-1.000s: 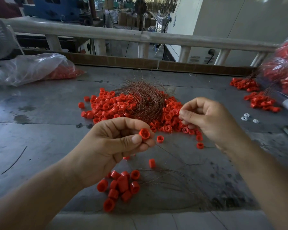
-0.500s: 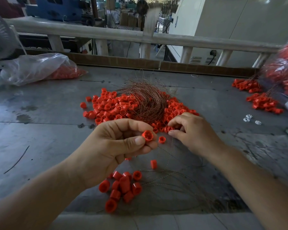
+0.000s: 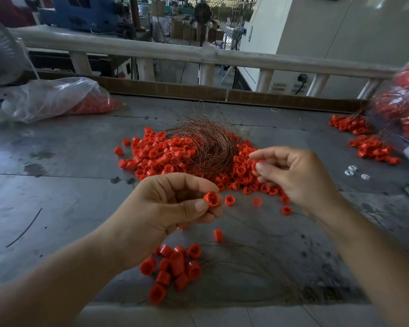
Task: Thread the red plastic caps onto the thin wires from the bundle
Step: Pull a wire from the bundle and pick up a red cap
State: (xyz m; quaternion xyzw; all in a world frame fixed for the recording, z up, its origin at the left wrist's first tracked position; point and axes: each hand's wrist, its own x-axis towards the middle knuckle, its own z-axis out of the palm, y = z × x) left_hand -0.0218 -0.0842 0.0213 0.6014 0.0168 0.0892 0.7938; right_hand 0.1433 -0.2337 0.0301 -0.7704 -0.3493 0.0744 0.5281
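Red cap (image 3: pixel 211 199) is pinched between thumb and forefinger of the left grip (image 3: pixel 175 208), its open mouth turned toward 3 o'clock, likely so a wire end can enter. At 2 o'clock the right grip (image 3: pixel 293 171) is closed in a fine pinch, seemingly on a thin wire (image 3: pixel 244 199) hanging below it. The wire bundle (image 3: pixel 210 147) and loose caps (image 3: pixel 156 156) lie at 12 o'clock within easy reach, and the threaded caps (image 3: pixel 175 267) gather at 6 o'clock on the tabletop (image 3: pixel 57 185)
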